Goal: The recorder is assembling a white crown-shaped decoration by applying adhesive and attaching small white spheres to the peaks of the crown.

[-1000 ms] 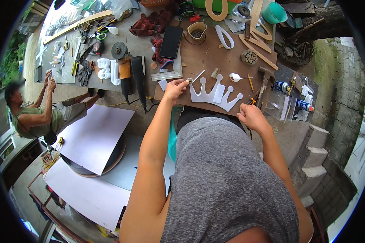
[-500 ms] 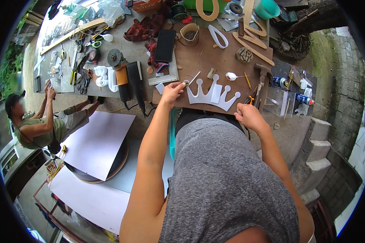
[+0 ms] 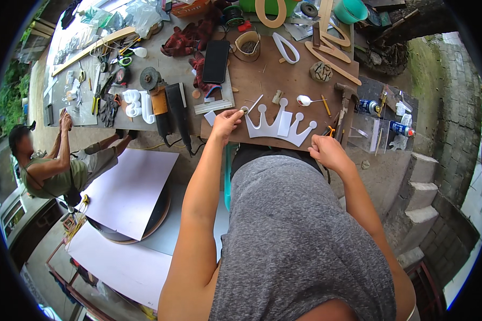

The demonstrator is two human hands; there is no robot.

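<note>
A flat white crown cutout (image 3: 270, 129) lies at the table's near edge, its rounded points facing away from me. My left hand (image 3: 227, 124) is closed in a pinch at the crown's leftmost point. Beside those fingertips a thin white strip (image 3: 256, 103) slants across the crown's left side. A small white rectangular piece (image 3: 285, 123) rests on the crown's middle. Just off the crown's right end is my right hand (image 3: 327, 152), curled closed; whatever is inside its fingers is hidden. A small white offcut (image 3: 210, 117) sits left of my left hand.
Beyond the crown are a white spoon (image 3: 304, 100), a pencil (image 3: 325, 106) and a phone (image 3: 216, 61). A hammer (image 3: 346, 107) lies at right, an angle grinder (image 3: 159, 101) at left. Another person (image 3: 51, 170) stands left of the table. White sheets (image 3: 131, 187) are below.
The view has shifted very slightly. Both hands stay in nearly the same place by the crown cutout.
</note>
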